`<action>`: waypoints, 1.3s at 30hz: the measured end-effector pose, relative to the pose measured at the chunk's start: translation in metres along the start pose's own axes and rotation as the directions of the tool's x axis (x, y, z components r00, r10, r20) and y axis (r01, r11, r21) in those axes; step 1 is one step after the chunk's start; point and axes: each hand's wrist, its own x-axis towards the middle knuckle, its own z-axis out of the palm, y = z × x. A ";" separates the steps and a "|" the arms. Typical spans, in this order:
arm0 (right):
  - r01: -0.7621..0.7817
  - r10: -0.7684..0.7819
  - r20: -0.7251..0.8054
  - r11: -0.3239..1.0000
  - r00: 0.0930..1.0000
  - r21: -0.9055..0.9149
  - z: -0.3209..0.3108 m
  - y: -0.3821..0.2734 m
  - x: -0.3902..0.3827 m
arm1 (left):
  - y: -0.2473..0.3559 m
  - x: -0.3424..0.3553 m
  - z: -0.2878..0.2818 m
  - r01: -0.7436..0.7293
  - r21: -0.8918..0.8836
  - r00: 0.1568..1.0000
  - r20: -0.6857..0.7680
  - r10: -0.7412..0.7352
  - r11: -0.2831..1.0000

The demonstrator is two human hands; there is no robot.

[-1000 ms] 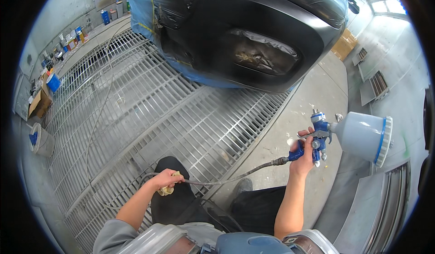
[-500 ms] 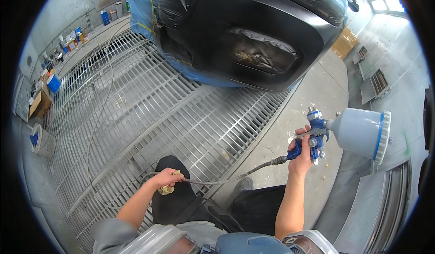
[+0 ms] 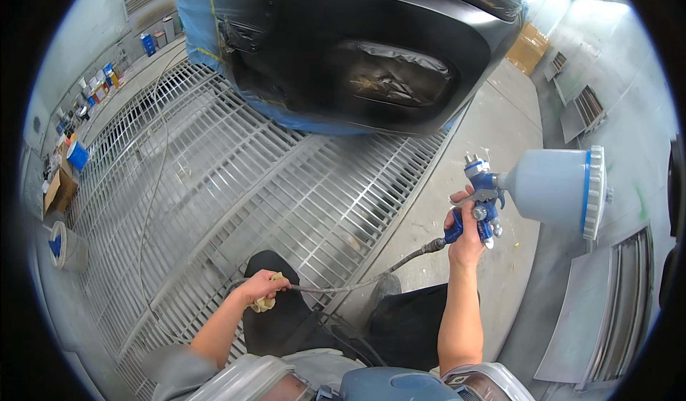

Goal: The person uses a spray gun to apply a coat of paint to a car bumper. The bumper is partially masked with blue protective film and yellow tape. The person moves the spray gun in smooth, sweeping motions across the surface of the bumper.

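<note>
My right hand (image 3: 466, 222) is wrapped round the handle of a blue spray gun (image 3: 484, 194), held out at the right. A pale translucent paint cup (image 3: 547, 186) with a white ribbed lid sticks out sideways from the gun. The grey air hose (image 3: 343, 287) runs from the gun's handle across to my left hand (image 3: 263, 286), which is closed on it over my knee. A crumpled yellowish cloth (image 3: 264, 304) is bunched in that same hand. Ahead stands a car body (image 3: 300, 58) with a satin black panel, partly wrapped in blue masking film (image 3: 196, 15).
Metal floor grating (image 3: 236, 179) spreads under the car and to the left. Another thin hose (image 3: 153, 194) lies along it. A white bucket (image 3: 70, 249), a cardboard box (image 3: 61, 189) and several cans line the left wall. Flat panels (image 3: 607, 308) lean at the right.
My right hand has moved slightly up and left with the spray gun. The view has shifted, so the car sits further left and higher. My left hand keeps its hold.
</note>
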 end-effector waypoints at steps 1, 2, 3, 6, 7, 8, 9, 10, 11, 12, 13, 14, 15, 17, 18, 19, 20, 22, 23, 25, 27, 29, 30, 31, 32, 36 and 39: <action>-0.006 0.006 0.002 1.000 1.000 -0.009 0.000 0.000 0.000 | 0.000 0.000 0.000 0.004 -0.006 1.000 0.004 -0.004 1.000; -0.012 0.012 0.005 1.000 1.000 -0.019 -0.001 0.000 0.000 | 0.000 0.001 0.000 0.007 -0.011 1.000 0.007 -0.007 1.000; -0.012 0.012 0.022 1.000 1.000 -0.025 -0.002 0.001 0.000 | 0.000 0.001 0.000 0.011 -0.018 1.000 0.010 -0.011 1.000; -0.016 0.016 0.055 1.000 0.998 -0.012 -0.004 0.004 0.000 | -0.005 0.004 -0.003 0.002 -0.019 1.000 0.009 -0.002 1.000; -0.006 0.007 0.055 1.000 0.998 -0.018 -0.001 0.001 0.000 | -0.003 0.003 -0.002 0.007 -0.018 1.000 0.010 -0.007 1.000; -0.005 0.006 0.060 1.000 0.998 -0.026 -0.001 0.002 0.000 | -0.002 0.002 -0.002 0.012 -0.018 1.000 0.011 -0.011 1.000; -0.003 0.006 0.065 0.999 0.998 -0.035 -0.001 0.003 0.000 | -0.001 0.002 -0.001 0.016 -0.017 1.000 0.012 -0.016 1.000; -0.003 0.006 0.072 0.999 0.997 -0.044 -0.001 0.004 0.000 | -0.001 0.002 -0.001 0.018 -0.022 1.000 0.011 -0.018 1.000; -0.006 0.010 0.080 0.999 0.997 -0.048 -0.001 0.004 -0.001 | -0.002 0.002 -0.001 0.020 -0.026 1.000 0.011 -0.020 0.999; -0.009 0.014 0.089 0.999 0.996 -0.052 -0.001 0.005 -0.001 | -0.003 0.002 -0.002 0.022 -0.031 1.000 0.010 -0.021 0.999; -0.013 0.019 0.099 0.998 0.995 -0.058 -0.001 0.005 -0.001 | -0.004 0.004 -0.002 0.019 -0.039 1.000 0.013 -0.019 0.999; -0.019 0.026 0.104 0.997 0.994 -0.070 -0.001 0.006 -0.002 | -0.005 0.005 -0.003 0.017 -0.047 1.000 0.015 -0.016 0.999; -0.025 0.034 0.110 0.996 0.993 -0.082 -0.002 0.007 -0.002 | -0.006 0.006 -0.004 0.014 -0.055 1.000 0.017 -0.013 0.998; -0.026 0.039 0.121 0.994 0.992 -0.103 -0.004 0.007 -0.002 | 0.000 0.005 -0.001 0.016 -0.044 1.000 0.018 -0.015 0.999; -0.023 0.037 0.127 0.994 0.991 -0.110 -0.005 0.007 -0.002 | 0.002 0.004 0.000 0.017 -0.039 1.000 0.018 -0.016 0.999; -0.021 0.036 0.133 0.993 0.990 -0.117 -0.005 0.006 -0.002 | 0.001 0.005 0.000 0.016 -0.042 1.000 0.018 -0.015 0.999; -0.020 0.037 0.135 0.992 0.990 -0.124 -0.005 0.007 -0.002 | 0.000 0.005 0.000 0.014 -0.045 1.000 0.019 -0.013 0.999; -0.019 0.038 0.137 0.990 0.990 -0.138 -0.004 0.007 -0.002 | -0.002 0.007 -0.001 0.010 -0.045 1.000 0.017 -0.009 0.999; -0.019 0.038 0.138 0.990 0.990 -0.139 -0.004 0.008 -0.003 | -0.004 0.007 -0.002 0.007 -0.043 1.000 0.014 -0.006 0.999; -0.019 0.039 0.142 0.990 0.989 -0.141 -0.003 0.008 -0.002 | -0.006 0.008 -0.002 0.000 -0.033 1.000 0.012 0.000 0.999; -0.017 0.029 0.118 0.994 0.993 -0.108 0.002 0.004 -0.004 | -0.006 0.008 -0.002 -0.008 -0.017 1.000 0.015 0.008 1.000; -0.017 0.028 0.113 0.995 0.993 -0.097 0.005 0.004 -0.004 | -0.006 0.007 -0.002 -0.018 -0.013 1.000 0.013 0.019 1.000; -0.019 0.032 0.118 0.994 0.992 -0.104 0.003 0.006 -0.004 | -0.007 0.007 -0.002 -0.024 -0.012 1.000 0.012 0.024 1.000; -0.022 0.036 0.124 0.994 0.992 -0.110 0.003 0.007 -0.005 | -0.007 0.006 -0.002 -0.029 -0.013 0.999 0.011 0.029 0.999; -0.020 0.035 0.125 0.993 0.992 -0.117 0.004 0.007 -0.006 | -0.007 0.005 -0.001 -0.035 -0.015 0.999 0.011 0.035 0.999; -0.023 0.041 0.140 0.991 0.989 -0.129 0.006 0.007 -0.006 | -0.006 0.003 0.000 -0.036 -0.027 0.999 0.010 0.036 0.999; -0.045 0.085 0.198 0.979 0.976 -0.198 -0.003 0.015 -0.005 | -0.004 0.001 0.000 -0.030 -0.041 0.999 0.012 0.030 0.999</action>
